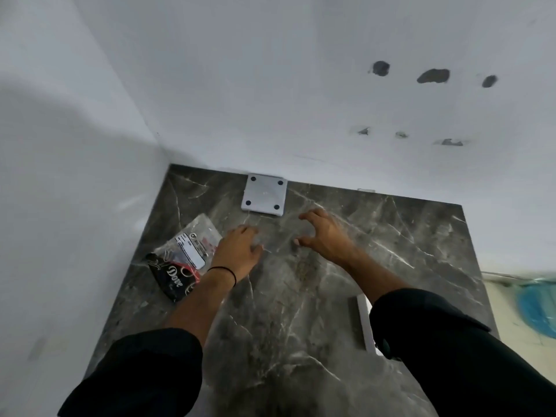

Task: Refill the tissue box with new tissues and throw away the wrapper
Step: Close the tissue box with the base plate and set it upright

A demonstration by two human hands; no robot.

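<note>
A crumpled clear plastic wrapper (183, 257) with a black "Dove" print and a white label lies on the left part of the dark marble tabletop (301, 326). My left hand (239, 251) hovers just right of it, palm down, its wrist over the wrapper's edge. Level with it, a short gap to the right, my right hand (326, 236) has its fingers curled and apart. I see nothing held in either hand. A white square plate (264, 195) with four dark dots at its corners lies against the back wall, just beyond both hands.
White walls close the tabletop on the left and at the back. My right sleeve partly hides a white flat piece (362, 320) near the table's right edge. Something blue (538, 308) lies off the table at the far right.
</note>
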